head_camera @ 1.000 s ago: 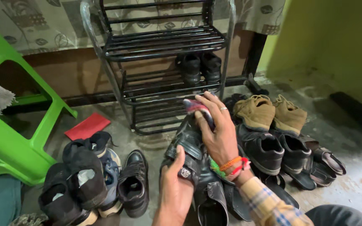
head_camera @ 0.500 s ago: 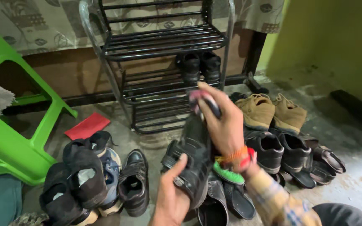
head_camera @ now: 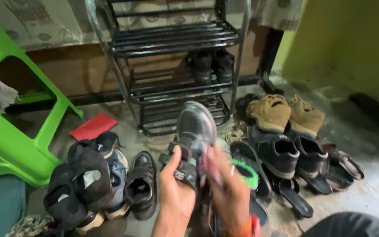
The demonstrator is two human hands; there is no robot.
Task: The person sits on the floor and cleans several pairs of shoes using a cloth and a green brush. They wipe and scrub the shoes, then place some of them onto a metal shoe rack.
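Since a second ago the black shoe [head_camera: 194, 131] has been lifted off the pile to lower centre of the frame, sole turned up. The left hand [head_camera: 175, 193] clamps its side; the blurred right hand [head_camera: 227, 188] works a green brush [head_camera: 245, 172] against it. The grey sole looks worn and dusty

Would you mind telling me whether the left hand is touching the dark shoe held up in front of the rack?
Touching: the head view shows the left hand wrapped around the dark shoe, thumb across its side.
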